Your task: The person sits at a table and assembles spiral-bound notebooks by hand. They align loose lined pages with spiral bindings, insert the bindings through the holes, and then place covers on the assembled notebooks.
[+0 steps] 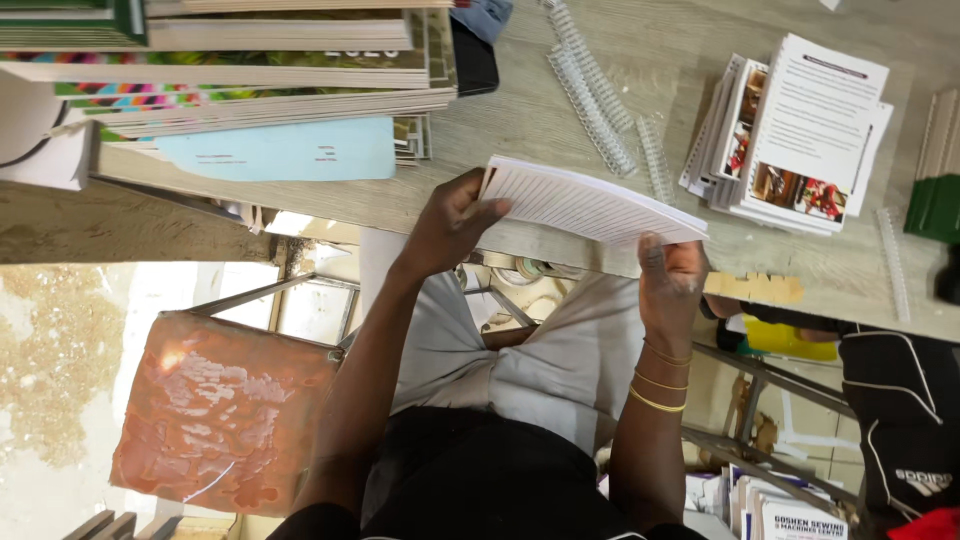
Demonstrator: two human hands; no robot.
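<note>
Paper stack (590,205) gripped by left hand (452,222) & right hand (670,275) over table (560,100).

Person is wearing light grey trousers (540,365) and a black top (470,480); three thin gold bangles (660,380) are circling the right wrist; forearms bare.

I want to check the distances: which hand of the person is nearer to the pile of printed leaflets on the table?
Right. The right hand grips the lined paper stack at its end toward the printed leaflets; the left hand holds the far end.
</note>
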